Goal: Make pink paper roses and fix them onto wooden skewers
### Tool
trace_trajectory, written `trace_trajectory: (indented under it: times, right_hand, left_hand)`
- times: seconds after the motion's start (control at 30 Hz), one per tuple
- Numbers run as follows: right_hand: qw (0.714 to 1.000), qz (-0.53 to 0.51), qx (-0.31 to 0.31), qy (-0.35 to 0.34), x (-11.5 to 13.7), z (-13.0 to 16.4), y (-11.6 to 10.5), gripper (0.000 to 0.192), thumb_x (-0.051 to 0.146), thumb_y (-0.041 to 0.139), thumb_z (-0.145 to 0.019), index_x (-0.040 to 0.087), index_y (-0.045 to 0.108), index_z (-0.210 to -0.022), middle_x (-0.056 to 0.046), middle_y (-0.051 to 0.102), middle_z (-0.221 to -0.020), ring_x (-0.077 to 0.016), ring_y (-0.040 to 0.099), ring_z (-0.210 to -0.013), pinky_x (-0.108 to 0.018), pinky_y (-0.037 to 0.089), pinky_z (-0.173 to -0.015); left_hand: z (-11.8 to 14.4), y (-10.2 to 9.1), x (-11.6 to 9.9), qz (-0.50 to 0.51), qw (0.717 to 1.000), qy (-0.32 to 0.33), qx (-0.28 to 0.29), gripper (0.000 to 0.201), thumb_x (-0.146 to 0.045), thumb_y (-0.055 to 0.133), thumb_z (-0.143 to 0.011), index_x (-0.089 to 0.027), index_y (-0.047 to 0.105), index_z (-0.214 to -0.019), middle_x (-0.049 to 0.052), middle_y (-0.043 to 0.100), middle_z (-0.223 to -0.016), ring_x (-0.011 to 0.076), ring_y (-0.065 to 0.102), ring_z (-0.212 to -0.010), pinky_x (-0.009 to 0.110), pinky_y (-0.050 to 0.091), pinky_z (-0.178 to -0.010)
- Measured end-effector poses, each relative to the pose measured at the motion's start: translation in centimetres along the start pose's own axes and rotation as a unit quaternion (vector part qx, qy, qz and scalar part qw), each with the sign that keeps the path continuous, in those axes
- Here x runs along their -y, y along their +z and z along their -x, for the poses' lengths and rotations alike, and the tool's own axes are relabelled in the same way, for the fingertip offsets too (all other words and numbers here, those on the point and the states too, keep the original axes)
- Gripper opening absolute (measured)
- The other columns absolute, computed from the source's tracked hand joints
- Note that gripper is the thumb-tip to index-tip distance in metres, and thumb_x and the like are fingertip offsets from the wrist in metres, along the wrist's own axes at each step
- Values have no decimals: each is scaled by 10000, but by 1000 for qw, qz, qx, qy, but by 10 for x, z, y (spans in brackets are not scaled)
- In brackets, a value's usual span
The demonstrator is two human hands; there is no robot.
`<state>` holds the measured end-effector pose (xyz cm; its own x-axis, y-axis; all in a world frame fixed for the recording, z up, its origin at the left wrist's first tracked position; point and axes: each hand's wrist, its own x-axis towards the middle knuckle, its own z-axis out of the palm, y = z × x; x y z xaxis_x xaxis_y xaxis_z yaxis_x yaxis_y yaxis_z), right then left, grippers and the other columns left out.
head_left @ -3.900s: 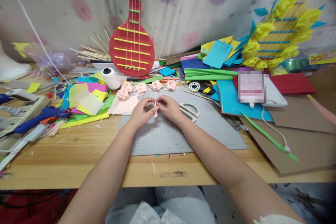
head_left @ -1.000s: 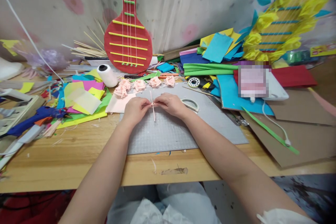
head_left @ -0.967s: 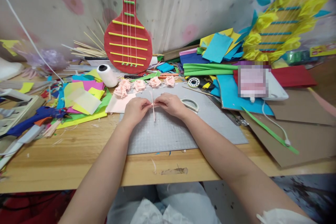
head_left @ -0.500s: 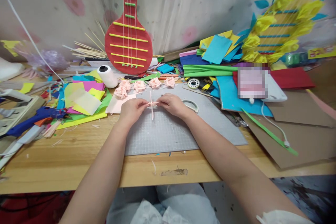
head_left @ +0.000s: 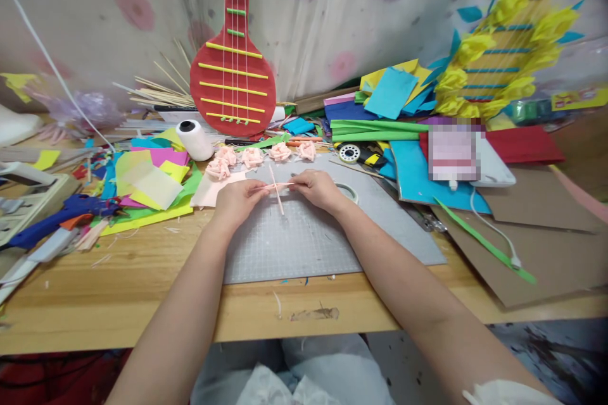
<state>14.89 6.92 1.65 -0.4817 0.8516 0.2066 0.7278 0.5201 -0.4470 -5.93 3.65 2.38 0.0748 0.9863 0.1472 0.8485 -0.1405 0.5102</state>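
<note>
Above the grey cutting mat point(head_left: 289, 247), my left hand point(head_left: 236, 202) pinches one side of a folded pink paper piece point(head_left: 278, 197), which shows as a thin cross seen edge-on. On the opposite side, my right hand point(head_left: 317, 190) has its fingertips closed on the same paper. Just beyond my hands, several pink paper flowers point(head_left: 251, 155) lie in a row. A flat sheet of pink paper point(head_left: 204, 193) rests beside my left hand. Partly behind my right wrist lies a roll of tape point(head_left: 350, 191).
A white thread spool point(head_left: 194, 140) stands behind the paper scraps point(head_left: 152, 180) at left, near a blue glue gun point(head_left: 71, 209). A red cardboard lute point(head_left: 234, 85) leans at the back. Brown cardboard point(head_left: 513, 253) and a blurred device with a cable point(head_left: 496, 228) lie at right.
My right hand has shifted slightly right, so my hands are a little farther apart. The upright part of the pink paper has tilted, its lower end swinging right.
</note>
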Motion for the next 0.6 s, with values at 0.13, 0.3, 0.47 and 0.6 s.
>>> trace_trajectory:
  times: [0.13, 0.3, 0.47, 0.6]
  right_hand:
    - [999, -29, -1, 37, -3, 0, -1, 216, 240, 513, -805, 253, 683, -937, -3, 694, -847, -138, 594, -785, -228, 390, -681]
    - [997, -56, -11, 45, -5, 0, -7, 263, 239, 492, -820, 251, 651, -1029, -17, 686, -951, -148, 602, -836, -244, 418, -720]
    - [997, -20, -18, 71, -10, 6, -19, 290, 296, 510, -807, 246, 623, -1069, -22, 675, -961, -161, 587, -845, -267, 416, -724]
    - [994, 40, -21, 103, -14, 18, -25, 541, 332, 620, -710, 210, 478, -1218, -55, 632, -990, -171, 556, -835, -279, 403, -711]
  left_hand:
    - [0, 0, 0, -6, 999, -17, -45, 251, -446, 524, -751, -288, 686, -861, -17, 694, -820, 161, 612, -761, 255, 418, -634]
    - [3, -1, -5, 9, 996, -29, -80, 264, -445, 510, -761, -283, 683, -879, -20, 695, -843, 149, 615, -752, 250, 420, -638]
    - [4, -1, -7, 0, 996, -43, -78, 270, -441, 495, -769, -287, 681, -887, -13, 695, -822, 160, 613, -766, 253, 405, -624]
    - [2, -2, -4, -2, 990, -88, -113, 295, -463, 485, -763, -279, 679, -889, 8, 695, -835, 186, 615, -774, 273, 402, -631]
